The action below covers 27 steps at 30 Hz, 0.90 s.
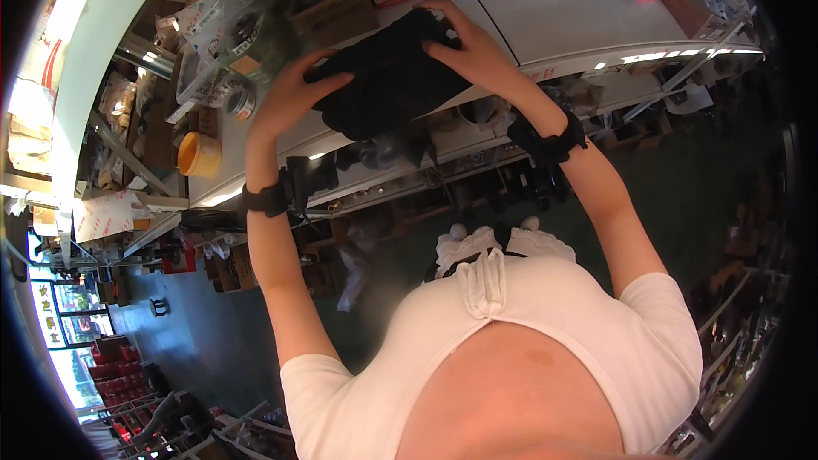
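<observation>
Both your hands are full: left hand [288, 95] gripping one end of that black fabric bundle [388, 81], right hand [470, 47] clamped on the far end, thumbs on top. The bundle's over the white shelf top [588, 21] near its front edge, though I honestly can't tell if it's resting or lifted. I'd watch that edge: let one side go slack and floppy cloth could slide off toward you. Also, your left arm's right by the round tin [240, 104], so swinging wide could knock it. A sideways shove might bump the cardboard box [336, 15] behind, too.
</observation>
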### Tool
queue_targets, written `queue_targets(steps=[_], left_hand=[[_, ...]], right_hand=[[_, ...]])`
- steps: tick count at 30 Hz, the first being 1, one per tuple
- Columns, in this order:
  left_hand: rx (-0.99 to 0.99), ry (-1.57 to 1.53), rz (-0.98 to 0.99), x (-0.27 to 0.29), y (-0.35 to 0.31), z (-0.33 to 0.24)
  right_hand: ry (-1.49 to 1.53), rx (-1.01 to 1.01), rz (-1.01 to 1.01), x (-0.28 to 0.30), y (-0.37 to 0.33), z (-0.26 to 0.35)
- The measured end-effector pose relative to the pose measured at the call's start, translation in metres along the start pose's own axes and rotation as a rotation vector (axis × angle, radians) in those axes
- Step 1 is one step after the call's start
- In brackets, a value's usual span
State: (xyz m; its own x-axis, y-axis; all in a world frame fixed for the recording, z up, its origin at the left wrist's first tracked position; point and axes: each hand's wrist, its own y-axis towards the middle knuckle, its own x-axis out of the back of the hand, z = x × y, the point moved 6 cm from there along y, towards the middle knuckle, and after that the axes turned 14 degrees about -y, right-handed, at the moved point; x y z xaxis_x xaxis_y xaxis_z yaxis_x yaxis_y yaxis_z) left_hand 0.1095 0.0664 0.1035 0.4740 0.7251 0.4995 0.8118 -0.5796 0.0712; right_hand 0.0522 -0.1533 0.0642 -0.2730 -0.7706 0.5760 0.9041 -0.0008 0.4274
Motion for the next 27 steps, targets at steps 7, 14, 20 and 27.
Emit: queue_targets(steps=[7, 14, 20, 27], left_hand=[[-0.167, 0.435, -0.037, -0.013, 0.012, 0.003], [-0.169, 0.351, 0.034, -0.001, 0.024, 0.027], [-0.268, 0.614, -0.336, 0.007, 0.016, -0.002], [-0.485, 0.809, -0.075, -0.013, -0.023, 0.013]], right_hand=[[-0.407, 0.138, -0.079, -0.005, -0.002, -0.016], [-0.612, 0.273, 0.001, -0.014, 0.029, -0.012], [-0.628, 0.417, -0.254, 0.013, 0.032, 0.010], [-0.567, 0.442, -0.039, -0.009, -0.027, 0.015]])
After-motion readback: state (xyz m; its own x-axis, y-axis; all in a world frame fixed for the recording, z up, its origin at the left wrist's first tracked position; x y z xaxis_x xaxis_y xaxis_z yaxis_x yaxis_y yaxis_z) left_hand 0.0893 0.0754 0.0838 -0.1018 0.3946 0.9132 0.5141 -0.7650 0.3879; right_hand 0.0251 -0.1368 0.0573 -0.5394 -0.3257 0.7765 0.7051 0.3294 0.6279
